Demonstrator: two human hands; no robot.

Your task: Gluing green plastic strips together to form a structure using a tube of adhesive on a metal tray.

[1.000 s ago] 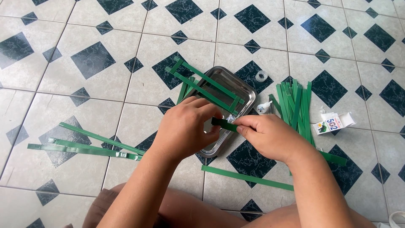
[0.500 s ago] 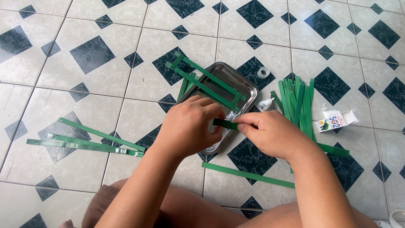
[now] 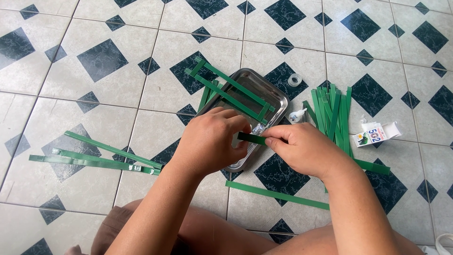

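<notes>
Floor tiles (image 3: 108, 108), pale with dark diamonds, are spreading under everything, and a person is sitting on them with bare knees showing at the bottom edge. Over the near end of a rectangular steel tray (image 3: 278, 97), which is carrying joined green strips (image 3: 236, 92), both hands are meeting. The left hand (image 3: 210, 141) is curling closed, fingers pinching one end of a short green strip (image 3: 252, 138); the right hand (image 3: 302, 148) is gripping the other end between thumb and forefinger. This is looking like a fold or join being worked on the piece, so the next move is calling for steady, even pressure from both pinches. The piece itself is looking flat, narrow, dark green and glossy, hanging just above the tray's near rim.
</notes>
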